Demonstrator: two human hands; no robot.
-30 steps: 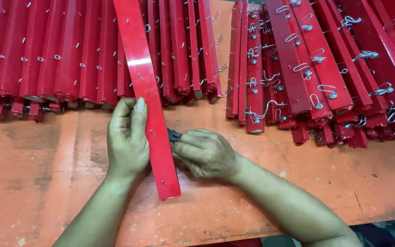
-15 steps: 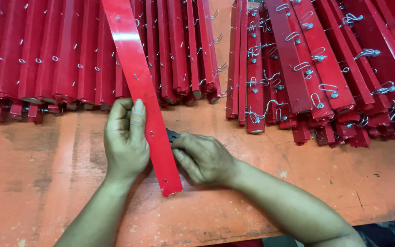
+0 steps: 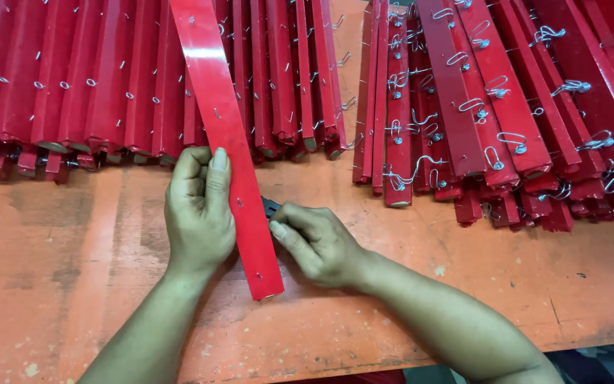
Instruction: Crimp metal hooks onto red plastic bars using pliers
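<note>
Steadying red strip [image 3: 229, 153] — both hands.

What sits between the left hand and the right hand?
In the head view, the red strip runs between the left hand and the right hand, both touching it.

Orange worktable [image 3: 72, 284] — red strip [image 3: 232, 163], two red strip stacks [image 3: 108, 78] [image 3: 506, 107] lying on it.
</note>
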